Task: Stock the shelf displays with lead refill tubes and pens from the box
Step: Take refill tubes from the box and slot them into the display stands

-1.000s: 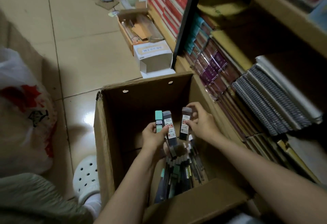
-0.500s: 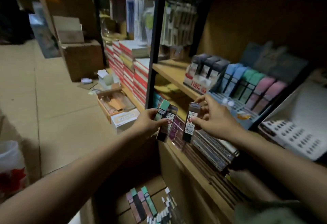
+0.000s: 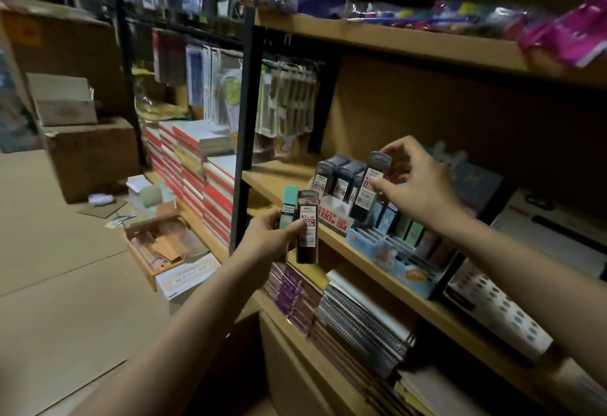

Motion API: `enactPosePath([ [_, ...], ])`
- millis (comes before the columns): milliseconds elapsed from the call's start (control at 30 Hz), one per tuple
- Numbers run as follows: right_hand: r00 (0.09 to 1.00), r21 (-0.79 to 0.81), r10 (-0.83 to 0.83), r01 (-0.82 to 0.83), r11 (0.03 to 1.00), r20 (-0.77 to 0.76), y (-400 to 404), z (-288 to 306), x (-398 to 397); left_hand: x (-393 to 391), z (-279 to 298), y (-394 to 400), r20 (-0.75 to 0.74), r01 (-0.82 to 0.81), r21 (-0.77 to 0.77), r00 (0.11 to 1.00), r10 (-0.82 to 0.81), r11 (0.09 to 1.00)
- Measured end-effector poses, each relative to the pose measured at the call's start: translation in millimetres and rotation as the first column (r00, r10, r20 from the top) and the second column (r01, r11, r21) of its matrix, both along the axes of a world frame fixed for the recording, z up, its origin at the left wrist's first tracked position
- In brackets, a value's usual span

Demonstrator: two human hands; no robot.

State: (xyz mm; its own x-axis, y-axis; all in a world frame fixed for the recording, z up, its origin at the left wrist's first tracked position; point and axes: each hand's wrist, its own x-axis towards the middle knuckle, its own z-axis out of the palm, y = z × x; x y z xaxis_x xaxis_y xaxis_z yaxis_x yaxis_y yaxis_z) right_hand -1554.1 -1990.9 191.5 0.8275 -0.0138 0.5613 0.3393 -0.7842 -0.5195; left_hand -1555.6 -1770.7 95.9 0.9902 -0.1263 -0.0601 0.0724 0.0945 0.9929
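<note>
**Dark lead tube held at the shelf display, two more waiting in the other hand**

The right hand [image 3: 415,185] pinches a dark, flat plastic lead refill tube with a white label [image 3: 369,187] between thumb and curled fingers, gripping it near its top end. The tube is tilted, its lower end just above the front of the white-and-red cardboard display tray [image 3: 333,215], where a row of matching dark lead tubes [image 3: 338,174] stands upright. Just beside that tray, to its right, sits a light-blue cardboard display [image 3: 391,259] holding pastel-coloured tubes in its slots.

The left hand [image 3: 267,240] is lower and further left, in front of the shelf edge. Its fingers and thumb are curled round two tubes held upright side by side: a mint-green plastic lead refill tube [image 3: 288,205] and a second dark lead refill tube with a white label [image 3: 307,226], touching each other.

Both displays rest on the wooden shelf board [image 3: 279,179]. On the shelf below lie spiral-bound notebooks [image 3: 358,327] stacked on their sides. To the left, beyond a black metal upright [image 3: 244,126], are stacks of red-and-white books [image 3: 197,166], and brown cardboard boxes [image 3: 92,156] stand on the tiled floor [image 3: 56,284].
</note>
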Motion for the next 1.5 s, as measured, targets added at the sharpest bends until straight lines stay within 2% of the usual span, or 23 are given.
enactPosePath([
  [167,0.996,-0.006,0.035,-0.035,0.999,0.079,32,5,46,22,3,20,0.025,0.039,0.015,0.999,-0.040,0.999],
  [333,0.999,-0.063,0.000,0.003,0.998,0.042,56,-3,87,38,-4,37,-0.049,0.010,-0.064,0.999,-0.013,0.998],
  [533,0.998,-0.227,-0.052,0.055,0.972,0.021,59,-23,104,46,-7,38,-0.045,0.013,-0.074,0.999,-0.017,0.997],
  [667,0.991,-0.355,-0.131,0.126,0.926,0.011,61,-35,103,44,-5,29,-0.059,0.037,-0.106,0.997,-0.044,0.994],
  [800,0.988,-0.444,-0.152,0.128,0.887,-0.019,60,-44,98,43,-6,24,-0.046,0.043,-0.086,0.998,-0.048,0.995],
  [900,0.995,-0.359,-0.098,0.098,0.928,0.018,56,-37,92,43,-6,23,-0.043,0.044,-0.078,0.998,-0.048,0.996],
  [1000,0.998,-0.269,0.050,-0.035,0.963,0.049,55,-27,79,41,-7,22,-0.036,0.049,-0.083,0.998,-0.052,0.995],
  [1167,0.946,-0.197,0.199,-0.253,0.947,-0.257,63,-33,57,38,-4,17,-0.013,0.112,-0.086,0.993,-0.113,0.990],
  [1267,0.932,-0.146,0.201,-0.253,0.956,-0.302,62,-36,56,36,-4,14,-0.015,0.125,-0.085,0.992,-0.126,0.989],
  [1333,0.957,-0.123,0.171,-0.204,0.971,-0.235,57,-24,59,35,-6,13,-0.020,0.094,-0.088,0.995,-0.097,0.992],
  [1433,0.996,-0.037,0.085,-0.085,0.996,0.013,48,1,68,37,-6,15,-0.048,0.051,-0.100,0.997,-0.056,0.994],
  [1500,0.993,-0.046,0.049,-0.045,0.998,0.105,47,8,76,39,-6,16,-0.086,0.040,-0.120,0.995,-0.050,0.992],
])
